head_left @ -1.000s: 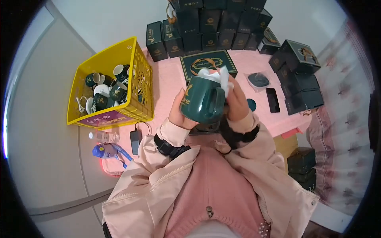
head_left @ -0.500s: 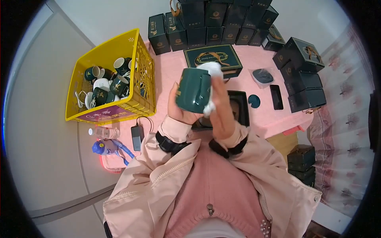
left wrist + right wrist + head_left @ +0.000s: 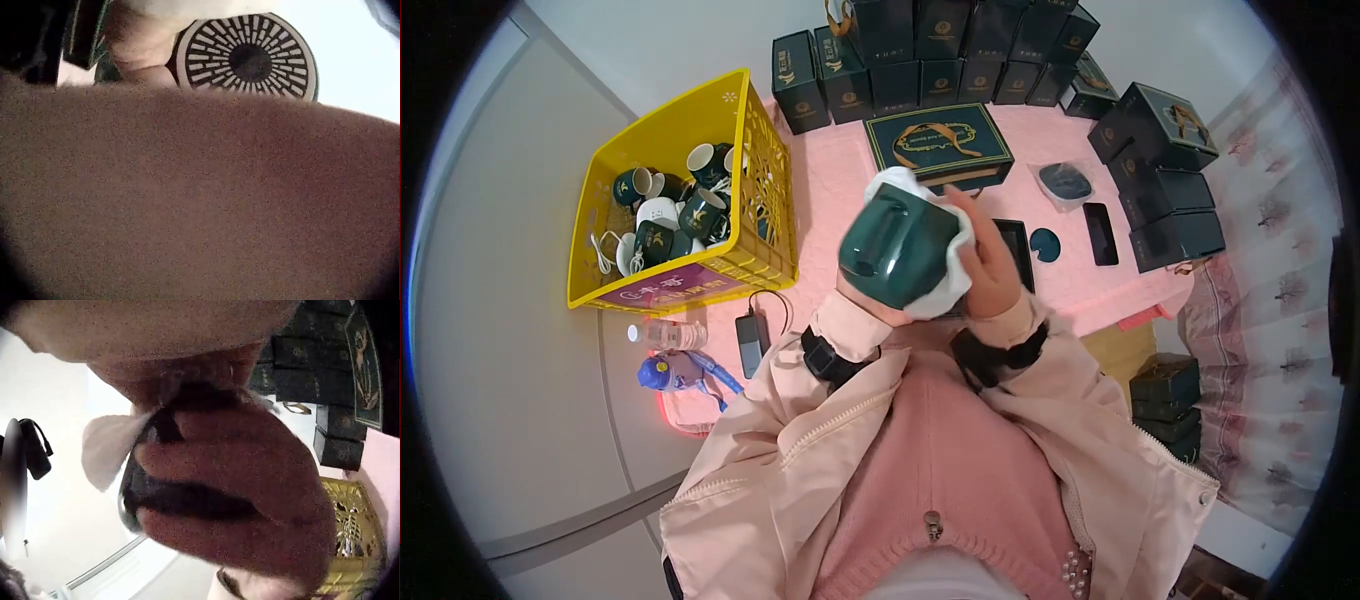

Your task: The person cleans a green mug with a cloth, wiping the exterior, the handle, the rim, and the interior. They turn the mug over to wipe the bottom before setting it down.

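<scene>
A glossy dark green mug is held tilted in front of the chest, with its handle facing up. My left hand supports it from below and behind, and most of its fingers are hidden. The mug's round patterned base shows beside part of the left hand. A white cloth wraps the mug's right and upper edge. My right hand presses the cloth there. The right hand's curled fingers lie over the mug in the right wrist view, with the cloth sticking out.
A yellow crate of mugs stands left. Dark boxes line the back and right. On the pink table lie a lidded box, phone, green disc, bagged pad, black device and bottles.
The mug has turned so its handle faces up and its base has swung left. The right hand has moved around the rim with the cloth, which now spreads along the mug's edge.
</scene>
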Demonstrator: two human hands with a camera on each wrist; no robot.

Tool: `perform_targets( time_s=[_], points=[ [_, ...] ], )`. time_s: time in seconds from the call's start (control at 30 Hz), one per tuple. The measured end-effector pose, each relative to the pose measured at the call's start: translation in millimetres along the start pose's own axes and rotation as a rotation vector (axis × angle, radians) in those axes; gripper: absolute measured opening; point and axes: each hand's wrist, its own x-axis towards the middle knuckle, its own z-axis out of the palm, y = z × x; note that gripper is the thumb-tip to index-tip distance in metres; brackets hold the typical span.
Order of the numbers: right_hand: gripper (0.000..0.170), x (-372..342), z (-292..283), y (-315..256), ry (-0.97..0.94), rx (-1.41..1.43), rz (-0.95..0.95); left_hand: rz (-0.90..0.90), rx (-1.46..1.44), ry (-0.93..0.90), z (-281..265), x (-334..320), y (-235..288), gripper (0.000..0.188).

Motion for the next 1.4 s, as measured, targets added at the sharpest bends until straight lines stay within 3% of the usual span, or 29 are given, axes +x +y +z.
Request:
perform_targets(
  time_s=[0.03,0.07,0.1,0.2,0.23,0.33,0.37,0.47,0.57,0.63,0.73,0.77,0.87,0.97,1.0,1.1,1.23,1.27,1.37,1.4],
  points=[
    [0.031,0,-3,-4,-0.017,0.091,0.144,0.021,0.183,0.006,0,-2,1,0.035],
    [0.031,1,-8,-4,-0.018,0.091,0.145,0.043,0.364,0.014,-1,-3,1,0.034],
    [0.03,3,-14,-5,-0.086,0.001,0.1,0.043,0.363,0.016,-2,-2,5,0.034],
    [0.028,7,-21,-4,-0.219,-0.181,0.007,-0.493,-1.25,0.085,-16,10,21,0.034],
    [0.028,7,-21,-3,-0.227,-0.131,0.051,-0.493,-1.25,0.085,-21,10,17,0.034],
    [0.028,9,-21,0,-0.241,-0.03,0.14,-0.265,-0.476,0.006,-30,10,4,0.043],
    [0.028,10,-20,1,-0.245,-0.132,0.149,-0.269,-0.476,0.004,-30,8,3,0.043],
    [0.029,16,-19,5,-0.249,-0.345,0.167,-0.075,0.517,0.057,-20,9,20,0.041],
    [0.026,19,-16,19,-0.098,-0.246,0.398,0.02,0.675,0.096,-7,7,30,0.035],
    [0.026,21,-18,23,-0.027,-0.131,0.407,0.068,0.756,0.121,-7,7,25,0.032],
    [0.026,21,-19,26,0.128,0.107,0.429,-0.066,-0.033,0.325,-9,8,-4,0.041],
    [0.026,23,-21,26,0.114,0.058,0.381,-0.067,-0.033,0.323,-9,8,-2,0.041],
    [0.026,26,-21,21,0.087,-0.038,0.284,-0.523,-1.042,-0.001,-10,6,8,0.047],
    [0.028,26,-14,5,-0.123,-0.448,0.124,-0.449,-1.04,0.042,-7,9,5,0.051],
    [0.028,24,-12,6,-0.122,-0.449,0.126,-0.413,-1.04,0.064,-5,9,4,0.053],
    [0.031,19,-5,20,0.003,-0.636,-0.328,-0.485,-1.151,0.136,-4,6,13,0.056],
    [0.036,8,-5,34,0.124,-0.821,-0.432,-0.518,-1.214,0.159,-4,7,24,0.059],
    [0.036,8,-5,34,0.12,-0.82,-0.43,-0.516,-1.218,0.15,-3,8,24,0.06],
    [0.031,8,-2,29,0.119,-0.375,-0.314,-0.453,-1.186,0.16,-1,9,7,0.059],
    [0.031,8,-3,27,0.121,-0.374,-0.316,-0.421,-1.168,0.157,0,10,4,0.059]
  ],
)
